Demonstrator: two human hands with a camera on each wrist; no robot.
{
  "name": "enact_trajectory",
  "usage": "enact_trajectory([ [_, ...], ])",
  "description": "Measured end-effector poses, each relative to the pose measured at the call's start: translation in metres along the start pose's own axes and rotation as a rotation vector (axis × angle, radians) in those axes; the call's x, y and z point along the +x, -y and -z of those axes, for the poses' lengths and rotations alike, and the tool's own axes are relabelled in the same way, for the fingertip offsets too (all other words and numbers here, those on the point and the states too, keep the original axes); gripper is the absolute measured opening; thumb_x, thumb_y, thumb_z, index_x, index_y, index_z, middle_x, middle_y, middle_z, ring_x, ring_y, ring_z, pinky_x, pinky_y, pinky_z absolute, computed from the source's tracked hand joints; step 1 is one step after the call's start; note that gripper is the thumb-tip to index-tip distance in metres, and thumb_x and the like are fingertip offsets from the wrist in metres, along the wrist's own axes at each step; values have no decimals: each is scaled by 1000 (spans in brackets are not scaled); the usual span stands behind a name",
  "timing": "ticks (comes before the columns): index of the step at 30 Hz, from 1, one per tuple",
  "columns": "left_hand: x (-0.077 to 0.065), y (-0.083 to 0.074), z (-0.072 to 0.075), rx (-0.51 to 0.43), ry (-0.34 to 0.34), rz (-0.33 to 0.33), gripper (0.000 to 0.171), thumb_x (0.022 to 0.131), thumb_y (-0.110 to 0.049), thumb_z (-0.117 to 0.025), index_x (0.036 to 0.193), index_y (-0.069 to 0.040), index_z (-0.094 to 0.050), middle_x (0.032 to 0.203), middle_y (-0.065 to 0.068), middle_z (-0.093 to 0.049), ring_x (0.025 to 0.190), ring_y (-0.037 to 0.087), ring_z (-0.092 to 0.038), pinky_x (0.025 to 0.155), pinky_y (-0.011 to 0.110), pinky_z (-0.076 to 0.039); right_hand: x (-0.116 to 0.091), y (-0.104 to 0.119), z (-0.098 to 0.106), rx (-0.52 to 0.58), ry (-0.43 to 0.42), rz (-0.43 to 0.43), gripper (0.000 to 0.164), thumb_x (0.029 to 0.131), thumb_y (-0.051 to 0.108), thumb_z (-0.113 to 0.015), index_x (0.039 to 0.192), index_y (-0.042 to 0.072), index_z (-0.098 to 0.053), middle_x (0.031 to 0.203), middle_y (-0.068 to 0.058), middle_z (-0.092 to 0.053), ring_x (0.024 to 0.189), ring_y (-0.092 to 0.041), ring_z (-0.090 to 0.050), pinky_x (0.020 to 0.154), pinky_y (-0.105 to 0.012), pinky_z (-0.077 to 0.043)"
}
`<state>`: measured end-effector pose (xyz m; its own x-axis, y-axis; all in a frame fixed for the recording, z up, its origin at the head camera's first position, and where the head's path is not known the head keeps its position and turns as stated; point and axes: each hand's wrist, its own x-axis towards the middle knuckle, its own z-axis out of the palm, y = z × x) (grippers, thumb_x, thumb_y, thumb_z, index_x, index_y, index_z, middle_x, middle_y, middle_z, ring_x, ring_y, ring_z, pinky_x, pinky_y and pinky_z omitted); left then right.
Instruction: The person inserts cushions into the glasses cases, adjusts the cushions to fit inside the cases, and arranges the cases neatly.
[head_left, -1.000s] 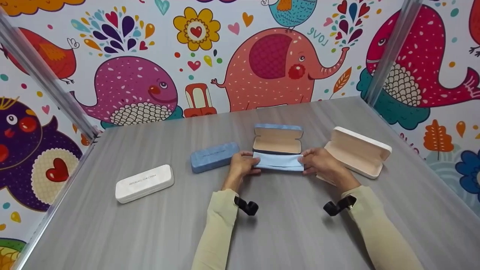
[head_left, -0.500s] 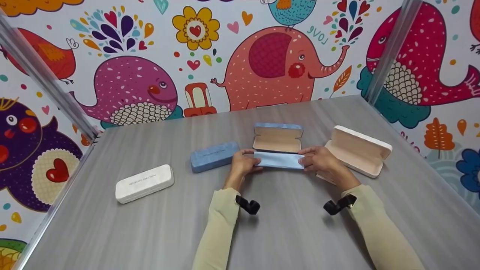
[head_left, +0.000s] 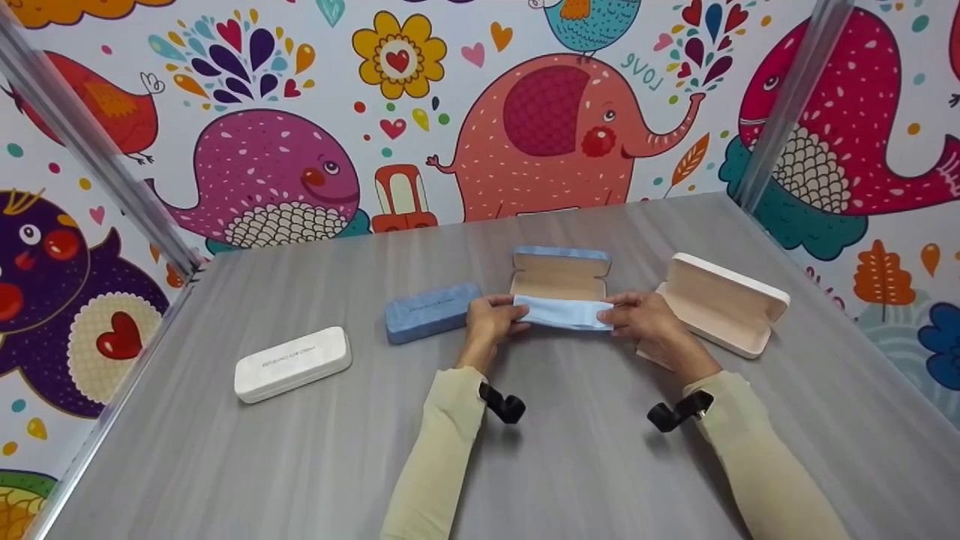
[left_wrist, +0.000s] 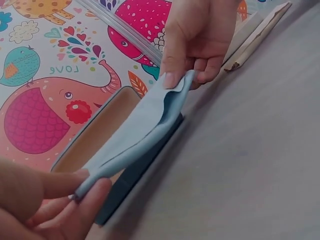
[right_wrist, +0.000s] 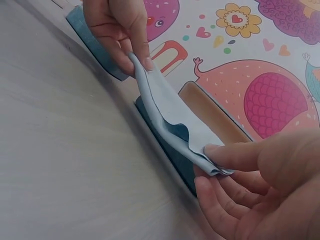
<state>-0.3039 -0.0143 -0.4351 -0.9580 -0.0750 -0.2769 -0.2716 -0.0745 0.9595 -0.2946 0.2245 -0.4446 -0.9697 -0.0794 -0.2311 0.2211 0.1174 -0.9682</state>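
Head view showed the left hand (head_left: 491, 321) and right hand (head_left: 637, 319) each pinching 1 end of a folded blue cloth (head_left: 564, 312). It hung over the open blue case (head_left: 561, 274).

"LOVE" mirrored on wall (head_left: 638, 73), case lettering unreadable

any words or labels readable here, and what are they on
"LOVE": mirrored on the wall by the elephant's trunk; it reads the right way in the left wrist view.
White closed case: a printed line, too small to read.
Blue closed case: faint print, too blurred to read.
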Motion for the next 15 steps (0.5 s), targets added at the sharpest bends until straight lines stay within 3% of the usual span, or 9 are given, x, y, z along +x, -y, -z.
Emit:
enact_trajectory([
  [6, 4, -10, 1, 102, -42, -51, 22, 78, 4, -67, 100, 0, -66, 98, 16, -66, 67, 19, -67, 64, 33, -57, 1, 3, -2, -2, -62, -13, 46, 80, 8, -70, 121, -4, -54, 81, 7, -61, 69, -6, -57, 62, -20, -51],
  [15, 17, -24, -2, 229, -63, -107, 18, 79, 2, -66, 95, -2, -69, 92, 14, -70, 71, 17, -66, 70, 38, -56, 8, 13, -3, -118, -163, 9, 44, 80, 10, -70, 119, -4, -56, 72, 8, -61, 62, -6, -57, 62, -22, -52],
])
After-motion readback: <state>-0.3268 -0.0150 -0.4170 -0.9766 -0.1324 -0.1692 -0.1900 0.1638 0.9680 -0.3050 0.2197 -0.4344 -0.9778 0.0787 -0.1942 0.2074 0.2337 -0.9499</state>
